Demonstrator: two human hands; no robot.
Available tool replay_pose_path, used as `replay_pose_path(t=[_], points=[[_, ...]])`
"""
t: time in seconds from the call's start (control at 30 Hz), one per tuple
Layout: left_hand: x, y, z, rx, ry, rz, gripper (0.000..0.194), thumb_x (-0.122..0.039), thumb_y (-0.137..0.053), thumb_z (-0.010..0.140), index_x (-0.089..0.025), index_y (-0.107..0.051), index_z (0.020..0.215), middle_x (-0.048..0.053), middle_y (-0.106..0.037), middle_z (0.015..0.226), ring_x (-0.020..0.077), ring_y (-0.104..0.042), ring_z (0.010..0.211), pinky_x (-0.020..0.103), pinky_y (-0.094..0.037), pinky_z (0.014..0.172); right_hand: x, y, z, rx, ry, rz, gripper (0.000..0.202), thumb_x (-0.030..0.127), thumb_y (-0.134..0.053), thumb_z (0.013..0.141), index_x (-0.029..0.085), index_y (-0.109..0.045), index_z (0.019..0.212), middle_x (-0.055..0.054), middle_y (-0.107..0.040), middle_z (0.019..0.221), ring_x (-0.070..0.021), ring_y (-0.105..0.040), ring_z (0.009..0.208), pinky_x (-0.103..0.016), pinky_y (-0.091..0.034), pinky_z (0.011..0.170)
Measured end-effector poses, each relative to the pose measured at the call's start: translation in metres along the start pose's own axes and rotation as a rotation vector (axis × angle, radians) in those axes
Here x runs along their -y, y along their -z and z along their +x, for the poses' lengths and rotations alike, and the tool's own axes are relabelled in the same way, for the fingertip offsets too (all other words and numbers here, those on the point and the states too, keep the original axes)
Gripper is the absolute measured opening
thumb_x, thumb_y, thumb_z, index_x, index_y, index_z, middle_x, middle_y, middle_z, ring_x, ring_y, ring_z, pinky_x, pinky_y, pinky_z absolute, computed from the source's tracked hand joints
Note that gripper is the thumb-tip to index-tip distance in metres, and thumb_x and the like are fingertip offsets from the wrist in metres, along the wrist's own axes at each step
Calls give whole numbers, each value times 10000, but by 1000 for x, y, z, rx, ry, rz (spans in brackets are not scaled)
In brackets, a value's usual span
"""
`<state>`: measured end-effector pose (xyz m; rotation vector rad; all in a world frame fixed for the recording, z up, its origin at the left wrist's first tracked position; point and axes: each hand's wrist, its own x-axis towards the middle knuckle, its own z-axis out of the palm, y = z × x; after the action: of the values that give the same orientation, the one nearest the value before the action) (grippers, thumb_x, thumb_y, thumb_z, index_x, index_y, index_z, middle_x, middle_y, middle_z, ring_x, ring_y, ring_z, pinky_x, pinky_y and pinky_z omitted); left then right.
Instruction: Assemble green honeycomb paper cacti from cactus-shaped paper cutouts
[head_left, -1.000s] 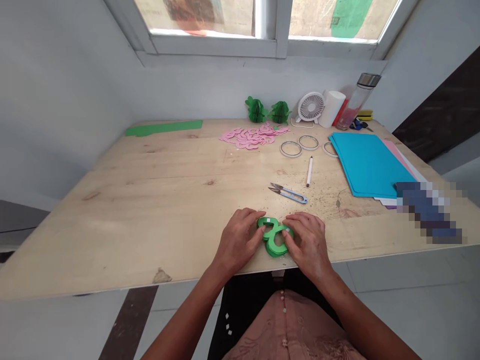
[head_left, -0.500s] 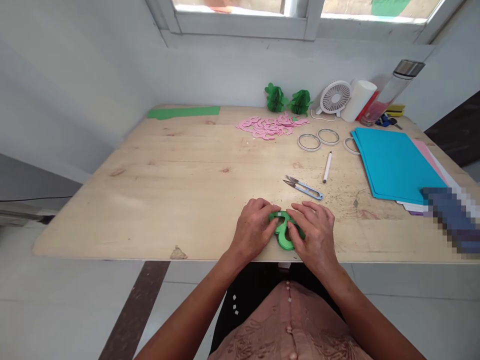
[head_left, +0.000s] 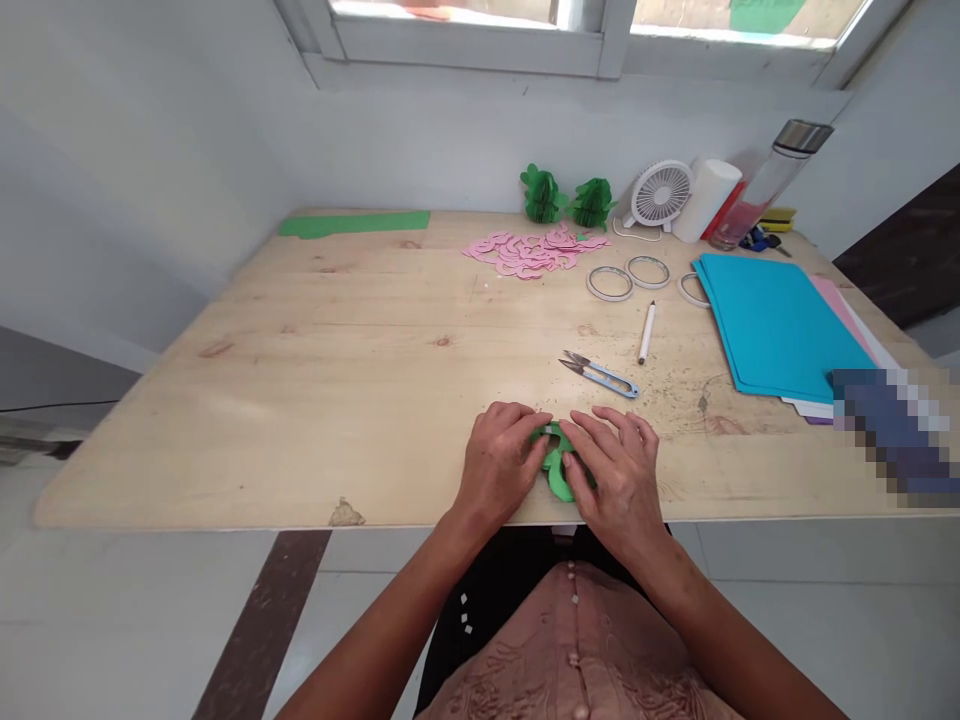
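Observation:
A green paper cut-out (head_left: 559, 482) with rounded lobes and openings lies at the table's front edge, partly covered by my fingers. My left hand (head_left: 504, 455) grips its left side between thumb and fingers. On its right side, my right hand (head_left: 613, 462) closes with thumb and fingertips on the paper, hiding much of that half. Just beyond my hands rest blue-handled thread snips (head_left: 600, 376), blades pointing left. A white pen (head_left: 647, 333) lies a little farther off to the right.
Pink paper cut-outs (head_left: 517, 252) are heaped at the back, near two green paper honeycomb shapes (head_left: 541, 195). Tape rolls (head_left: 609, 284) lie right of them. A small fan (head_left: 660, 195) and a bottle (head_left: 772, 185) stand behind. Blue sheets (head_left: 784, 325) are stacked at right; a green strip (head_left: 360, 224) lies back left.
The whole view has shifted slightly, so things sit a little farther left. My right hand has moved slightly over the green cut-out, covering more of its right side.

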<state>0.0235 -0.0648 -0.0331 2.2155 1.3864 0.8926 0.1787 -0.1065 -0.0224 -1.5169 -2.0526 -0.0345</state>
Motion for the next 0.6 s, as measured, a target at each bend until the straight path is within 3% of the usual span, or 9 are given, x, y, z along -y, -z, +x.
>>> replay_pose_path(t=[0.4, 0.6], points=[[1, -1, -6, -107, -141, 144, 150, -201, -494, 883, -216, -630, 945, 39, -709, 924, 222, -595, 894, 386, -421, 835, -1, -1, 3, 27, -82, 83, 313, 232, -515, 865, 204, -599, 1165, -60, -652, 1158, -263, -484, 1131, -463, -293, 991], [2, 0, -7, -126, -193, 160, 124, -187, -483, 887, -210, -605, 885, 26, -713, 898, 215, -600, 897, 381, -404, 840, -2, -1, 9, 4, -98, 191, 176, 204, -545, 847, 234, -675, 962, -39, -668, 1095, -242, -495, 1119, -445, -316, 977]])
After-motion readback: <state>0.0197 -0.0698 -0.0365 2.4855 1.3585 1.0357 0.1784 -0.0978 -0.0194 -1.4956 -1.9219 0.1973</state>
